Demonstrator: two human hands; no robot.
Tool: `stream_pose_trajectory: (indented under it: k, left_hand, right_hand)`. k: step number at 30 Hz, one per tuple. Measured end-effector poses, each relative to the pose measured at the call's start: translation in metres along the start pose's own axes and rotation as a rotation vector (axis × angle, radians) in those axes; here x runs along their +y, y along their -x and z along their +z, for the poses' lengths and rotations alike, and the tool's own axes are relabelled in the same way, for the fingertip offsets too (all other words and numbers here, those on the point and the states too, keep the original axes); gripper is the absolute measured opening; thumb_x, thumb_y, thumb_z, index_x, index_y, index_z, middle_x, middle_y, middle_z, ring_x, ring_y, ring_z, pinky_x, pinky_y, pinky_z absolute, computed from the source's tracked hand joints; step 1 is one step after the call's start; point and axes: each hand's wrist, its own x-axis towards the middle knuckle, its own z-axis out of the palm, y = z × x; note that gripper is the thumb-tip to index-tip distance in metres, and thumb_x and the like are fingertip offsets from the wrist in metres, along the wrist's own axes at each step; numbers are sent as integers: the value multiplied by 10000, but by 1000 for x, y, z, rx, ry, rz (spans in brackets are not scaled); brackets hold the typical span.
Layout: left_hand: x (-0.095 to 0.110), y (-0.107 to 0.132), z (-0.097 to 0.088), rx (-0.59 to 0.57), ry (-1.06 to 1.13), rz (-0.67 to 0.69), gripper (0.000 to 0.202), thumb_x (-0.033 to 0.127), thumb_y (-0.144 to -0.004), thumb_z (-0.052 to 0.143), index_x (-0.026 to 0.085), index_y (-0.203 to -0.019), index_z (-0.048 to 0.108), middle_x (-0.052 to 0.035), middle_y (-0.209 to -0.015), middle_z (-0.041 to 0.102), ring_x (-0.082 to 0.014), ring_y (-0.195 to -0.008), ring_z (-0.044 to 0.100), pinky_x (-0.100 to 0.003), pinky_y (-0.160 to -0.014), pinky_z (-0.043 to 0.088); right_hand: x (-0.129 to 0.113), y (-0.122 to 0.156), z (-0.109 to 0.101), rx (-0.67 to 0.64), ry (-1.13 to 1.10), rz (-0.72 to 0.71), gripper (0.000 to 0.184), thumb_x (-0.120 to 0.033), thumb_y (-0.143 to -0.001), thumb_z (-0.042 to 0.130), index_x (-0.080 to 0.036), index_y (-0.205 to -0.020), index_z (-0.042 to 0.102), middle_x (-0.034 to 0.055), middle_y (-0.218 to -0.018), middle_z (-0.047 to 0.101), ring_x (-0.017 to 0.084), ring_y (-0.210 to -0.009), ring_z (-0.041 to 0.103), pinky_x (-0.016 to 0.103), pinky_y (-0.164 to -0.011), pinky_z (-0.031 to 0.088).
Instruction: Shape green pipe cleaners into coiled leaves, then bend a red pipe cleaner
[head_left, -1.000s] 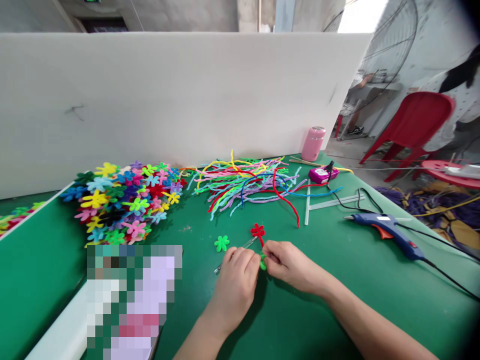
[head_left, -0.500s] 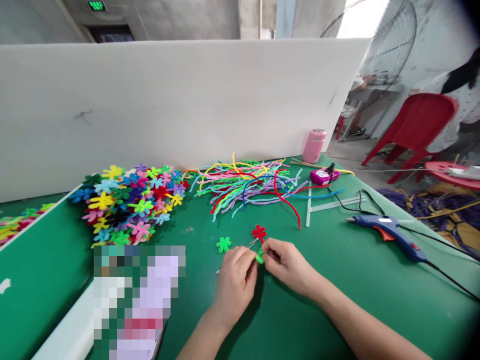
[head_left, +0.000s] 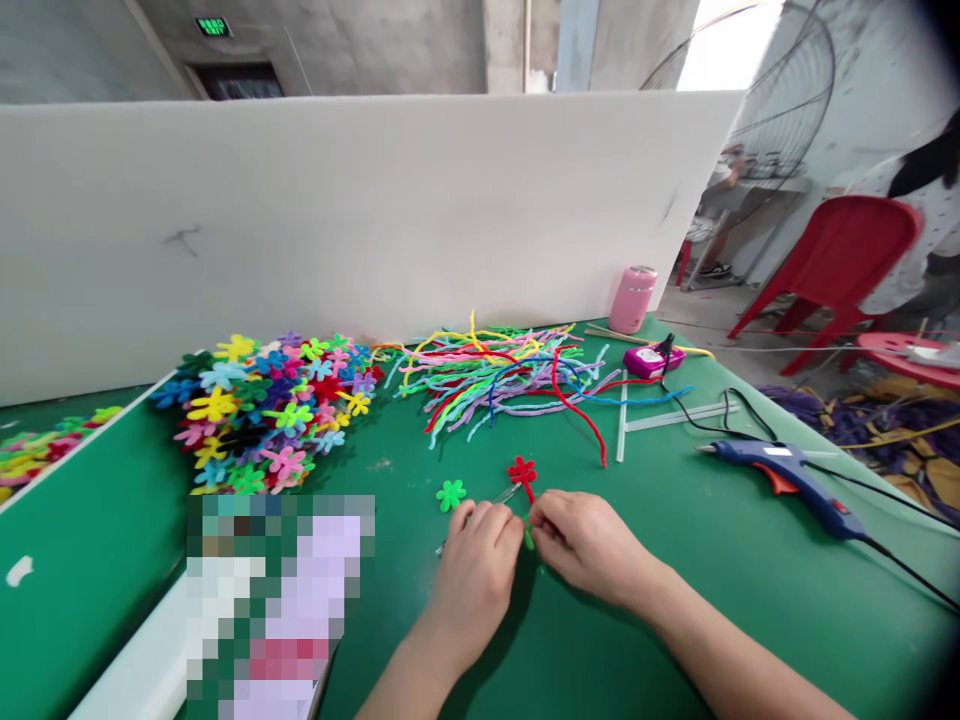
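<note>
My left hand (head_left: pixel 480 562) and my right hand (head_left: pixel 589 540) are close together over the green table, fingers closed. A short bit of bright green pipe cleaner (head_left: pixel 529 540) shows between them, pinched at the right fingertips; the left fingertips meet it, partly hidden behind the knuckles. Just beyond the hands lies a red pipe-cleaner flower (head_left: pixel 521 470), its stem running down toward my right hand. A flat green pipe-cleaner flower (head_left: pixel 451 495) rests past my left hand. A slim, shiny tool (head_left: pixel 508 494) lies partly beneath the left hand, its kind unclear.
A heap of colourful fuzzy flowers (head_left: pixel 277 410) sits at left, loose pipe cleaners (head_left: pixel 502 375) at centre back. To the right are a blue glue gun (head_left: pixel 787 480) with its cord, clear glue sticks (head_left: pixel 621 430), a magenta box (head_left: pixel 652 360) and a pink bottle (head_left: pixel 632 300). A white board (head_left: pixel 375 220) stands behind.
The green loop between my hands has become a smaller visible bit, lower by the right fingers. My left hand has turned more knuckles-up. The whole view has shifted slightly.
</note>
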Motion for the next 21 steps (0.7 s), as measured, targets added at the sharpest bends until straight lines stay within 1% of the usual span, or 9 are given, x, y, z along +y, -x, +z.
stream_pose_trajectory:
  k: [4, 7, 11, 17, 21]
  left_hand:
    - [0, -2, -2, 75, 148, -83, 174, 100, -831, 380, 160, -787, 537, -64, -766, 559, -203, -734, 516, -356, -677, 430]
    - [0, -2, -3, 123, 249, -104, 149, 106, -818, 404, 172, -796, 535, -66, -784, 567, -200, -745, 531, -338, -670, 444]
    - [0, -1, -3, 173, 319, -114, 137, 108, -814, 420, 178, -792, 536, -56, -763, 574, -189, -727, 545, -323, -657, 454]
    - [2, -1, -2, 197, 336, -122, 129, 112, -808, 429, 176, -780, 537, -58, -751, 571, -190, -723, 543, -317, -647, 457]
    - [4, -2, -1, 184, 409, -182, 129, 115, -814, 424, 168, -763, 530, -58, -748, 560, -183, -726, 542, -310, -650, 457]
  right_hand:
    - [-3, 2, 5, 69, -134, 46, 90, -144, -804, 419, -188, -750, 477, -3, -659, 503, 125, -593, 453, 222, -556, 322]
    - [-6, 3, 10, 122, -260, 91, 93, -127, -794, 423, -187, -742, 471, -9, -652, 493, 118, -577, 443, 216, -547, 330]
    - [-10, 2, 12, 171, -416, 149, 101, -130, -792, 424, -183, -718, 466, -27, -606, 451, 106, -541, 407, 209, -516, 313]
    - [-12, -1, 14, 141, -667, 275, 116, -213, -793, 437, -178, -683, 442, -53, -557, 367, 94, -511, 335, 208, -481, 282]
    - [-10, -4, 14, 93, -776, 344, 129, -236, -771, 462, -173, -662, 434, -62, -540, 339, 83, -494, 306, 206, -457, 253]
